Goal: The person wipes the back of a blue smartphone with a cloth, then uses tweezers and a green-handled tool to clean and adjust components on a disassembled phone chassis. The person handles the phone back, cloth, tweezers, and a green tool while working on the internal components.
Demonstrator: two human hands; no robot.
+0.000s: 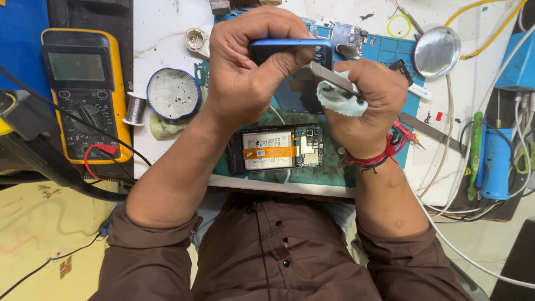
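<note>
I hold a blue plastic phone back cover (292, 51) up in front of me with my left hand (251, 69), fingers curled over its top edge and thumb pressed against its dark inner face, so this hand is clamped firmly on the cover. My right hand (370, 106) is just beside it, closed around a pair of flat steel tweezers (333, 79) and a small wad of pale green cloth (340, 100); the tweezers' end reaches the cover's lower right corner near its camera cut-outs. The two hands are close together, nearly touching around the cover. A red thread bracelet (372, 160) circles my right wrist.

Directly below my hands, between my forearms, an opened black smartphone (276, 149) lies flat on a teal work mat (390, 50), its white battery and an orange ribbon strip showing. To the left of my left hand sits a round blue-rimmed tin (173, 93) with a greyish inside, and just beyond it a small spool of solder wire (135, 108). Further left lies a yellow-cased digital multimeter (83, 95) with a red lead plugged in. Above and to the right of my right hand rests a round shiny metal lid (436, 51). Far right of my right hand, a blue-handled tool (493, 161) lies among white cables.
</note>
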